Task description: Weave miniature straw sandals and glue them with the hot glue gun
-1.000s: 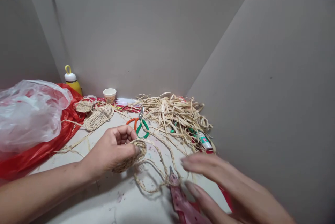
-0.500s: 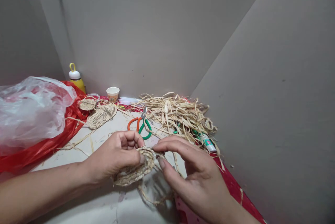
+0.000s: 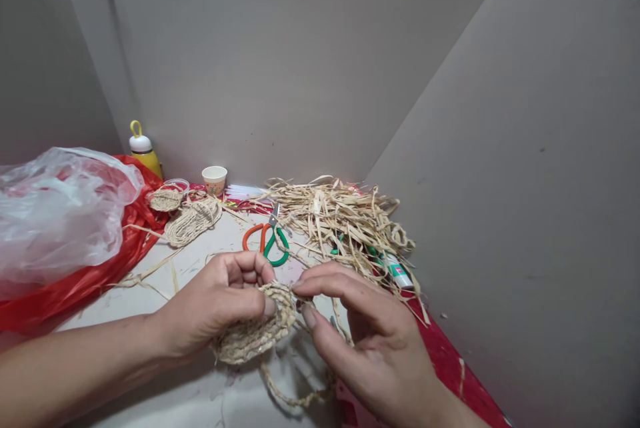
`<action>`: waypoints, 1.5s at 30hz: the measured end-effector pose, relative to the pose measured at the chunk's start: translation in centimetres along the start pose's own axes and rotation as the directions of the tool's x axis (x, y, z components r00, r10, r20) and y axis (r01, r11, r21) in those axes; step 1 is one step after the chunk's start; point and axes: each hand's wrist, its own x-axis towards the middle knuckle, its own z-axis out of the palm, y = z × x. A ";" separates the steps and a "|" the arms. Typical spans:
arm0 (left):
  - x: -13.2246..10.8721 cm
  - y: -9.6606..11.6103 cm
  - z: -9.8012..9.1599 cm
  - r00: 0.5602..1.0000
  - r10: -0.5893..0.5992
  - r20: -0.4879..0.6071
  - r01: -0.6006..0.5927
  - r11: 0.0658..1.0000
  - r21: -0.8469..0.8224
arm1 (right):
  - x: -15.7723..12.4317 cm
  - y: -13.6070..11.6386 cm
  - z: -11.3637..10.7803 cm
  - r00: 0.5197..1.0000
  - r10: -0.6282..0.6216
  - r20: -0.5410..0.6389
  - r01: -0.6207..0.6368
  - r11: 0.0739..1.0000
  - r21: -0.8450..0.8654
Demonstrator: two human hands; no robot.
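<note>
A coiled piece of braided straw (image 3: pixel 253 335) is pinched by my left hand (image 3: pixel 227 298), its thumb on top and its fingers behind. At the coil's right edge, my right hand (image 3: pixel 370 335) closes thumb and forefinger on the braid; what exactly lies between the fingertips is too small to make out. A loose braided straw cord (image 3: pixel 285 396) hangs below the coil and loops to the right. Just beyond my hands lie scissors (image 3: pixel 273 238) with one orange and one green handle.
Dry straw strips (image 3: pixel 340 215) are heaped at the back. An oval woven straw piece (image 3: pixel 195 220) and a smaller one (image 3: pixel 166 199) lie left, near a paper cup (image 3: pixel 215 180) and yellow bottle (image 3: pixel 146 151). Plastic bags (image 3: pixel 65 215) fill the left; grey walls (image 3: pixel 280 68) stand behind.
The coil has tilted slightly and sits a touch lower and further left. Both hands keep their grip, with the right hand shifted slightly. The hanging cord has swung a little lower.
</note>
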 end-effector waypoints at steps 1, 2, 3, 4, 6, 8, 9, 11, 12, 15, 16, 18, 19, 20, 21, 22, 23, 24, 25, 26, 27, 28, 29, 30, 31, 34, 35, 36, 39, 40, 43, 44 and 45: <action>0.0 0.0 0.0 1.000 0.005 0.004 -0.005 1.000 -0.001 | 0.0 0.0 0.0 1.000 -0.002 0.000 0.002 1.000 -0.003; 0.0 0.0 -0.1 1.000 0.012 0.007 -0.012 1.000 0.001 | 0.0 -0.1 0.0 1.000 -0.002 0.002 0.002 1.000 -0.006; 0.0 0.0 -0.1 1.000 0.022 0.009 -0.022 1.000 0.002 | -0.1 -0.1 0.0 1.000 0.001 0.005 -0.001 1.000 -0.008; -0.1 0.0 -0.1 0.999 0.033 0.008 -0.033 0.999 0.003 | -0.1 -0.1 0.0 1.000 0.005 0.004 -0.005 1.000 -0.009; -0.1 -0.1 0.0 0.999 0.052 0.004 -0.052 0.999 -0.005 | -0.2 0.0 0.1 1.000 0.009 0.001 -0.009 1.000 -0.007; -0.2 -0.1 0.1 0.997 0.073 0.001 -0.073 0.997 -0.015 | -0.3 0.1 0.2 1.000 0.006 -0.001 -0.006 1.000 -0.004; -0.2 -0.1 0.1 0.996 0.084 -0.002 -0.084 0.996 -0.016 | -0.3 0.1 0.2 1.000 0.002 -0.005 -0.002 1.000 -0.001; -0.1 -0.2 0.2 0.994 0.109 -0.013 -0.109 0.994 -0.009 | -0.3 0.0 0.2 1.000 -0.006 -0.009 0.006 1.000 0.001; -0.1 -0.2 0.2 0.993 0.119 -0.021 -0.119 0.993 -0.005 | -0.3 -0.1 0.2 1.000 -0.007 -0.012 0.007 1.000 0.001; -0.2 -0.2 0.2 0.990 0.135 -0.039 -0.135 0.991 -0.005 | -0.3 -0.2 0.2 1.000 0.006 -0.023 -0.006 1.000 0.003; -0.2 -0.2 0.2 0.990 0.137 -0.042 -0.138 0.990 -0.007 | -0.3 -0.3 0.2 1.000 0.016 -0.024 -0.016 1.000 0.009; -0.2 -0.2 0.2 0.989 0.140 -0.041 -0.141 0.990 -0.010 | -0.3 -0.2 0.2 0.998 0.045 -0.043 -0.043 0.999 0.033; -0.2 -0.2 0.2 0.989 0.144 -0.040 -0.145 0.989 -0.011 | -0.3 -0.2 0.2 0.996 0.068 -0.060 -0.065 0.997 0.052; -0.1 -0.2 0.2 0.988 0.148 -0.038 -0.148 0.989 -0.012 | -0.4 -0.2 0.2 0.992 0.096 -0.079 -0.090 0.993 0.075; -0.1 -0.2 0.2 0.988 0.151 -0.035 -0.152 0.988 -0.012 | -0.4 -0.1 0.3 0.987 0.127 -0.094 -0.118 0.988 0.096; -0.1 -0.2 0.1 0.987 0.154 -0.035 -0.154 0.988 -0.011 | -0.4 -0.1 0.4 0.983 0.154 -0.104 -0.142 0.983 0.113; -0.1 -0.2 0.1 0.987 0.155 -0.034 -0.155 0.988 -0.007 | -0.3 -0.1 0.5 0.979 0.174 -0.107 -0.161 0.979 0.125; -0.1 -0.2 0.1 0.987 0.155 -0.033 -0.155 0.988 -0.002 | -0.3 0.0 0.7 0.977 0.187 -0.099 -0.174 0.976 0.130; -0.1 -0.3 0.1 0.988 0.152 -0.030 -0.151 0.988 0.006 | -0.3 0.0 0.8 0.977 0.192 -0.091 -0.179 0.975 0.132; -0.1 -0.4 0.0 0.989 0.147 -0.028 -0.146 0.989 0.015 | -0.2 0.1 1.0 0.977 0.191 -0.090 -0.178 0.975 0.134; -0.1 -0.5 0.0 0.989 0.142 -0.028 -0.142 0.990 0.024 | -0.2 0.2 1.1 0.978 0.186 -0.093 -0.172 0.975 0.139; -0.1 -0.7 -0.1 0.990 0.138 -0.029 -0.137 0.990 0.032 | -0.2 0.3 1.3 0.978 0.178 -0.104 -0.162 0.976 0.144; -0.1 -0.8 -0.1 0.991 0.133 -0.029 -0.132 0.991 0.037 | -0.2 0.4 1.4 0.979 0.167 -0.116 -0.149 0.978 0.149; -0.1 -0.9 -0.1 0.991 0.131 -0.030 -0.130 0.991 0.039 | -0.2 0.5 1.5 0.979 0.160 -0.125 -0.141 0.978 0.154; -0.1 -1.0 -0.1 0.991 0.130 -0.029 -0.129 0.991 0.038 | -0.3 0.6 1.6 0.977 0.169 -0.128 -0.147 0.975 0.164; -0.1 -1.0 -0.1 0.989 0.141 -0.033 -0.140 0.990 0.032 | -0.6 0.7 1.7 0.948 0.298 -0.115 -0.262 0.930 0.257; -0.1 -1.0 -0.1 0.988 0.148 -0.041 -0.147 0.989 0.033 | -0.7 0.7 1.7 0.930 0.351 -0.106 -0.307 0.904 0.299; -0.1 -1.0 -0.1 0.986 0.156 -0.052 -0.154 0.987 0.035 | -0.8 0.7 1.8 0.914 0.394 -0.098 -0.343 0.878 0.333; 0.0 -1.2 -0.2 0.980 0.181 -0.084 -0.180 0.983 0.024 | -1.2 0.6 2.3 0.891 0.449 -0.072 -0.392 0.838 0.379; 0.1 -1.3 -0.2 0.976 0.194 -0.095 -0.194 0.981 0.015 | -1.3 0.6 2.5 0.880 0.471 -0.060 -0.415 0.824 0.386; 0.3 -1.8 -0.1 0.956 0.259 -0.139 -0.260 0.966 0.009 | -1.5 0.9 3.2 0.837 0.547 -0.001 -0.500 0.765 0.407; 0.4 -1.9 -0.1 0.950 0.276 -0.145 -0.277 0.961 0.016 | -1.5 1.1 3.4 0.823 0.567 0.023 -0.525 0.745 0.411; 0.5 -2.1 -0.1 0.947 0.286 -0.146 -0.285 0.958 0.026 | -1.5 1.3 3.4 0.814 0.580 0.044 -0.541 0.728 0.421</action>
